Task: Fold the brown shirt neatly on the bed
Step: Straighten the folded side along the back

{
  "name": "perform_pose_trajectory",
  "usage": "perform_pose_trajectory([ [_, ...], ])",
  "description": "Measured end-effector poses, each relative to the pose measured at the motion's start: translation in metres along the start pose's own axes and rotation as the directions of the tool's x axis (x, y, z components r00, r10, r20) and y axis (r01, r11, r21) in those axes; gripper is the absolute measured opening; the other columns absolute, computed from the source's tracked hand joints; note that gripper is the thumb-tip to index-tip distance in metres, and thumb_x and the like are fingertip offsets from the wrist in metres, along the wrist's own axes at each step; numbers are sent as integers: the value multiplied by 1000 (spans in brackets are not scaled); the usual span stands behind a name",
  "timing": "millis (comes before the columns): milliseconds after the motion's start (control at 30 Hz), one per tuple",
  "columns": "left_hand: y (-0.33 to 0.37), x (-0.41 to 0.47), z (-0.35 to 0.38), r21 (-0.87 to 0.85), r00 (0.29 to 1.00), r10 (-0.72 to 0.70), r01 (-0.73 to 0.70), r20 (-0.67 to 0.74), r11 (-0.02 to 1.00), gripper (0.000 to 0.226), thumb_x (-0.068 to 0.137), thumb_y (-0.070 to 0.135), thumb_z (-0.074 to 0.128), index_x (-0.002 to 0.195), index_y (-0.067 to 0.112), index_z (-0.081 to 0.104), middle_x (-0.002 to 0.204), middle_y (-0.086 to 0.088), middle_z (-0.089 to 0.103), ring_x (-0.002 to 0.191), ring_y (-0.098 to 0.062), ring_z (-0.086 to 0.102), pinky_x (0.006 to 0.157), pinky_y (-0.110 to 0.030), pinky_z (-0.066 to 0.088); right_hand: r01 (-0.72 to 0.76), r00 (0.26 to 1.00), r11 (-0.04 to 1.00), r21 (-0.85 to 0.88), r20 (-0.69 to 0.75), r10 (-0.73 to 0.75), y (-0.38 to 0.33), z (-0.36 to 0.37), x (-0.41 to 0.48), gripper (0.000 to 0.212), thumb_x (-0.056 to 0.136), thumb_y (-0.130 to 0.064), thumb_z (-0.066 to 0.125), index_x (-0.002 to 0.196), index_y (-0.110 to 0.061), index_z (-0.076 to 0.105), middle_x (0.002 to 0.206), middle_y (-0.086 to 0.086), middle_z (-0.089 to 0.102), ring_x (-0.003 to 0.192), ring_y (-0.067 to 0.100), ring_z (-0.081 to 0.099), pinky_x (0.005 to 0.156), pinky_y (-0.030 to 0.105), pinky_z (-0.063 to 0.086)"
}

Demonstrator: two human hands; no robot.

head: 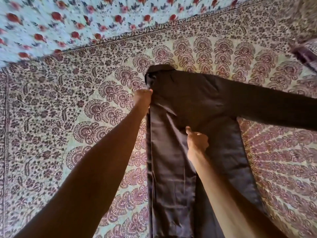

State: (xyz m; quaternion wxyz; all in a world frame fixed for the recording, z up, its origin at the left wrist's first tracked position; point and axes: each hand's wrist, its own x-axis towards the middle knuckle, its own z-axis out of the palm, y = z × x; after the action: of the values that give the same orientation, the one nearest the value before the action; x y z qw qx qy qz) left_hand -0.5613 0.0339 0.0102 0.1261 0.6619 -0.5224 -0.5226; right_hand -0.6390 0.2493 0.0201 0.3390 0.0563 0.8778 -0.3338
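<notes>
The dark brown shirt (192, 100) lies flat on the patterned bed cover (68, 100), collar at the far end, body running toward me. Its left side is folded in over the middle, showing a long narrow panel. One sleeve (274, 107) stretches out to the right. My left hand (143, 98) pinches the folded left edge near the shoulder. My right hand (197, 141) grips the cloth in the middle of the body, thumb up. Both bare forearms reach in from the bottom.
A light blue sheet with red flowers (68, 19) lies across the far side of the bed. A dark purple cloth (307, 54) shows at the right edge. The paisley cover spreads wide to the left and right of the shirt.
</notes>
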Motion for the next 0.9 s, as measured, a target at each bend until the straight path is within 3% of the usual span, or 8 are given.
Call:
perform_pose_trajectory([
  [167, -18, 3, -9, -14, 991, -90, 92, 100, 996, 42, 94, 33, 54, 124, 4, 59, 110, -11, 62, 99, -27, 62, 89, -42, 55, 46, 999, 998, 43, -16, -45, 13, 14, 4, 36, 90, -31, 64, 119, -10, 67, 116, 14, 69, 111, 31, 61, 90, 28, 44],
  [233, -14, 8, -5, -48, 991, -56, 62, 119, 997, 33, 94, 34, 57, 116, 9, 59, 106, -12, 61, 92, -26, 63, 80, -40, 56, 74, 995, 997, 17, -62, -73, 17, 18, 6, 31, 89, -27, 64, 117, -11, 68, 114, 13, 70, 108, 30, 63, 91, 30, 45],
  [333, 6, 14, 1, 69, 998, 61, -63, 30, 996, 43, 96, 32, 54, 134, 11, 50, 114, -24, 61, 104, -36, 61, 85, -39, 50, 125, 988, 991, 45, -94, -121, 23, 20, 7, 25, 88, -20, 66, 109, -10, 71, 107, 12, 72, 102, 29, 66, 85, 27, 45],
  [433, 25, 14, 4, 202, 995, 99, -93, -17, 975, 59, 91, 52, 54, 118, -1, 61, 116, -21, 63, 112, -33, 59, 88, -33, 47, 166, 982, 986, 29, -96, -162, 29, 23, 8, 22, 86, -20, 68, 105, -10, 73, 102, 13, 73, 98, 29, 67, 80, 26, 44],
  [600, 6, 30, -8, 290, 988, 2, 44, -154, 956, 51, 95, 40, 53, 128, 1, 55, 129, -16, 60, 122, -31, 55, 89, -29, 43, 180, 982, 983, 45, -71, -177, 25, 28, 11, 24, 86, -21, 68, 105, -7, 72, 100, 13, 73, 97, 28, 68, 75, 22, 42],
  [733, -5, 33, -6, 227, 961, 157, -104, -227, 968, 41, 87, 12, 65, 124, 4, 50, 126, -17, 57, 115, -31, 57, 94, -40, 49, 149, 986, 989, 25, -76, -146, 15, 31, 11, 26, 87, -24, 67, 109, -10, 70, 104, 11, 73, 100, 26, 67, 81, 24, 46],
  [800, -4, 35, -8, 440, 837, 498, -368, -227, 819, 47, 81, -1, 62, 124, 11, 46, 127, -13, 50, 111, -27, 54, 89, -41, 53, 149, 985, 989, 21, -86, -147, 14, 32, 11, 27, 87, -25, 67, 110, -11, 70, 105, 11, 72, 101, 26, 67, 82, 26, 47],
  [900, 4, 38, -13, 770, 657, 721, -571, 219, 286, 52, 78, 1, 65, 124, 21, 53, 134, -11, 43, 119, -28, 46, 90, -41, 49, 154, 984, 988, 19, -87, -152, 17, 35, 10, 28, 87, -25, 67, 111, -11, 69, 106, 11, 72, 102, 27, 67, 83, 27, 47],
])
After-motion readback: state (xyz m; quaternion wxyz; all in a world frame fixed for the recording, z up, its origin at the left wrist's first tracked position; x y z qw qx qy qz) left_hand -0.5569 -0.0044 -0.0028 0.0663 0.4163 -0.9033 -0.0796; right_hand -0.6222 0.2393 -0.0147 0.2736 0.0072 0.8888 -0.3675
